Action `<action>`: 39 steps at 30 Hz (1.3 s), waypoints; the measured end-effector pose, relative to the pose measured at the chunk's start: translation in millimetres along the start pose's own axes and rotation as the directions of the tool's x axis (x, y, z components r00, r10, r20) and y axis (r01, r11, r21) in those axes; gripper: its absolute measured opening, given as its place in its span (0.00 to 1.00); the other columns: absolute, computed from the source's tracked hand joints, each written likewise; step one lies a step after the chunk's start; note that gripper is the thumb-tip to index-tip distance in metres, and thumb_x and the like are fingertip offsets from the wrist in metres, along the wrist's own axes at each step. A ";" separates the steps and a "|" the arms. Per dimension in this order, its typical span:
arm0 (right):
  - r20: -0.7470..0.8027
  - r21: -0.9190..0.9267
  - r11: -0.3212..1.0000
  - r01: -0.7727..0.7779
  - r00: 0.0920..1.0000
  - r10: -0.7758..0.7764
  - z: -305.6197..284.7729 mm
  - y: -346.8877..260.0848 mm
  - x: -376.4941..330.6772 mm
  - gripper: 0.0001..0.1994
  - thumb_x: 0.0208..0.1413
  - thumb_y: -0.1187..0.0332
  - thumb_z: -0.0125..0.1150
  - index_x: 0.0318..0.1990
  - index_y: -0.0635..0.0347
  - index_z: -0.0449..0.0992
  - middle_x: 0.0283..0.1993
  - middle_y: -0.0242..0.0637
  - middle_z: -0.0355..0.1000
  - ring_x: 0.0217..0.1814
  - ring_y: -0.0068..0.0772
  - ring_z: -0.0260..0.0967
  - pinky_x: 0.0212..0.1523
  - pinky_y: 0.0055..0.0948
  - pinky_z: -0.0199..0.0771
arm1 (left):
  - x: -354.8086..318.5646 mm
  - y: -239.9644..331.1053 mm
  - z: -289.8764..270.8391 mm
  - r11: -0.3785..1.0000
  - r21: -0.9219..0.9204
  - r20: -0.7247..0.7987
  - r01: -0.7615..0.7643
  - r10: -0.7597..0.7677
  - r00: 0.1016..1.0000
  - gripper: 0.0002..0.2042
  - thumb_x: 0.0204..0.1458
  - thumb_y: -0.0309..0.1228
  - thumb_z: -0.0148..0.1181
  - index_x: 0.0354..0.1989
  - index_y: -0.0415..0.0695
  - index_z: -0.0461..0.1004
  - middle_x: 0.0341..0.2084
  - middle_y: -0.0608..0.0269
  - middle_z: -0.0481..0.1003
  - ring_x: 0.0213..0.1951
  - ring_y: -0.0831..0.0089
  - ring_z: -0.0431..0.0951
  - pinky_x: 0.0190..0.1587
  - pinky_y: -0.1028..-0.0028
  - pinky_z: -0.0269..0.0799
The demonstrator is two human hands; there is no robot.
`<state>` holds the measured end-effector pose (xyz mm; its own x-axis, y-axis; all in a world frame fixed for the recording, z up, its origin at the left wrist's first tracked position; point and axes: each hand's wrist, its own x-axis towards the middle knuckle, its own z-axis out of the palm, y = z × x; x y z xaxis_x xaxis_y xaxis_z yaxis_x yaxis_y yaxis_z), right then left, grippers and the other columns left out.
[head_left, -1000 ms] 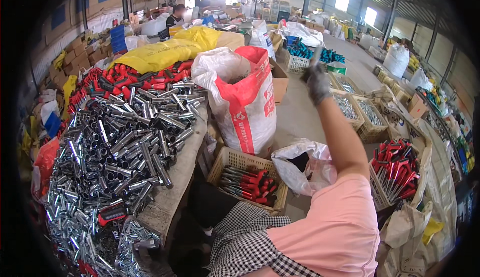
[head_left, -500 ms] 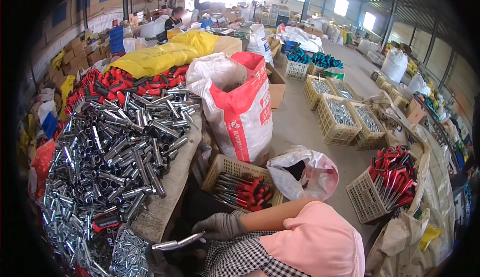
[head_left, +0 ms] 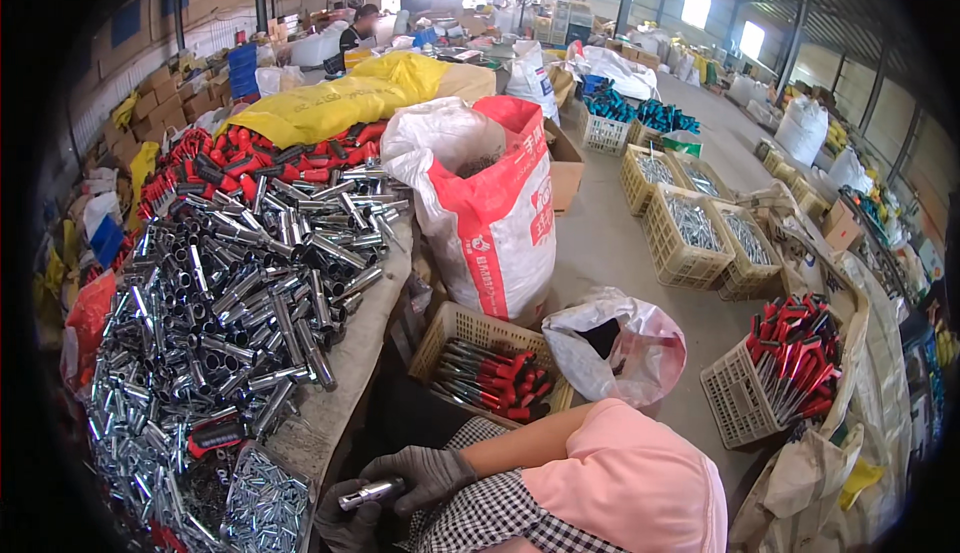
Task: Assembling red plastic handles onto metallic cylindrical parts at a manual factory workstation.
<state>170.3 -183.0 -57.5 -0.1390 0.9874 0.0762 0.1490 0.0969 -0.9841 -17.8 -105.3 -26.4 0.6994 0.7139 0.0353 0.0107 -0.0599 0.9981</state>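
Both my hands wear grey knitted gloves and meet at the lower middle, close to the table's front edge. My right hand is closed around the back of a short shiny metal tube, whose open end points left. My left hand curls under and beside the same tube, its fingers partly hidden. To their left, a large heap of chromed metal tubes covers the table. Nearest my left hand is a tray of small silver pins. A red-and-black handle lies beside that tray.
A crate of red-handled tools and a white sack stand ahead of me. Behind them rises a tall red-and-white sack. Another crate stands to the right. Red handles lie under a yellow sack. A person is far back.
My right hand has moved left and down, bringing the metal tube in against my left hand. The long bright shaft seen before no longer shows. The whole view has shifted slightly.
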 end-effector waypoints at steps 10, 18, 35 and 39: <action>-0.008 -0.010 0.990 0.142 0.990 -0.142 10.8 18.8 16.7 0.38 0.42 0.48 0.66 0.57 0.65 0.62 0.46 0.46 0.71 0.46 0.39 0.71 0.45 0.33 0.72 | 1.0 1.3 -7.2 0.982 0.160 0.034 -0.101 0.097 0.995 0.16 0.49 0.32 0.65 0.46 0.42 0.74 0.35 0.56 0.77 0.35 0.68 0.76 0.40 0.72 0.72; 0.053 0.035 0.996 0.079 0.995 -0.081 8.0 19.6 10.9 0.30 0.49 0.50 0.60 0.55 0.60 0.66 0.44 0.45 0.72 0.46 0.40 0.71 0.45 0.35 0.71 | 4.7 -10.8 -17.6 0.962 0.233 -0.129 -0.141 0.174 0.976 0.15 0.56 0.38 0.56 0.49 0.45 0.72 0.28 0.65 0.76 0.31 0.70 0.76 0.33 0.75 0.70; 0.203 -0.394 0.887 0.241 0.964 -0.172 14.9 4.4 49.6 0.23 0.49 0.64 0.59 0.53 0.60 0.68 0.40 0.51 0.73 0.39 0.52 0.73 0.40 0.41 0.75 | -13.1 7.7 -36.6 0.950 0.271 -0.395 0.153 -0.035 0.918 0.12 0.45 0.32 0.64 0.35 0.40 0.73 0.27 0.58 0.75 0.28 0.71 0.75 0.33 0.72 0.71; 0.339 -0.368 0.842 0.395 0.900 -0.274 16.3 1.2 69.1 0.23 0.49 0.66 0.58 0.54 0.65 0.66 0.43 0.51 0.73 0.40 0.50 0.73 0.40 0.39 0.75 | -16.1 2.3 -47.5 0.859 0.511 -0.207 -0.038 0.166 0.964 0.12 0.43 0.34 0.69 0.32 0.41 0.75 0.25 0.62 0.76 0.27 0.76 0.74 0.30 0.75 0.70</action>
<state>144.9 -116.7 -56.0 -0.4979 0.8195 0.2837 0.4304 0.5175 -0.7396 -62.9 -83.7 -22.3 0.5282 0.8228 0.2098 0.3481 -0.4351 0.8304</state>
